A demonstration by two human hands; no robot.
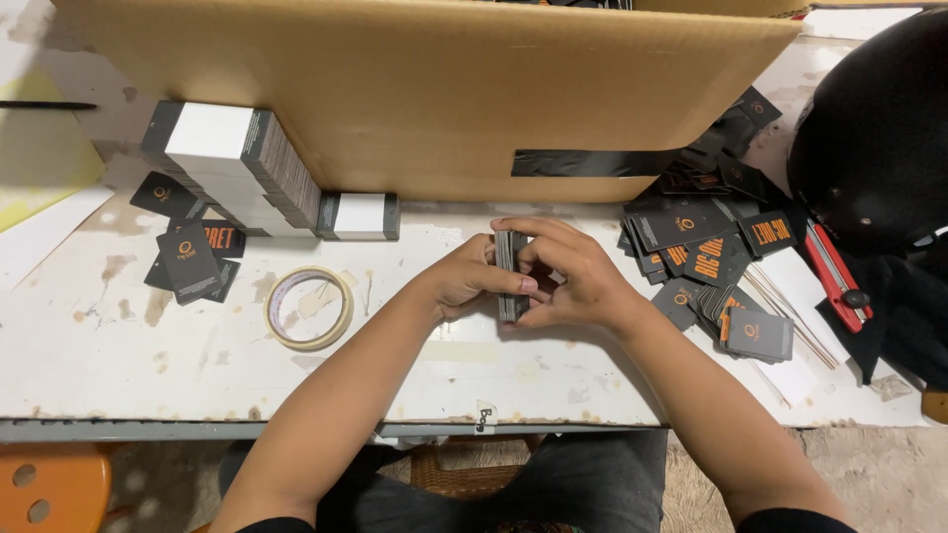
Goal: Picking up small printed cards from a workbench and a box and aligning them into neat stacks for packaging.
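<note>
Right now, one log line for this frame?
left hand: shut on stack of dark tags | right hand: shut on same stack | stack: on edge above table | tape roll: left, untouched

One tape roll (310, 307), one helmet (874, 128), two banded card stacks (237, 163).

The stack of dark tags (511, 276) looks like matt card. The loose tags (703, 252) share that dull card finish. The surface (118, 345) is painted white, worn and stained. The box flap (425, 89) is plain brown cardboard, patched with glossy black tape (592, 163). The tape roll (310, 307) looks papery, and the helmet (874, 138) is smooth black plastic.
</note>
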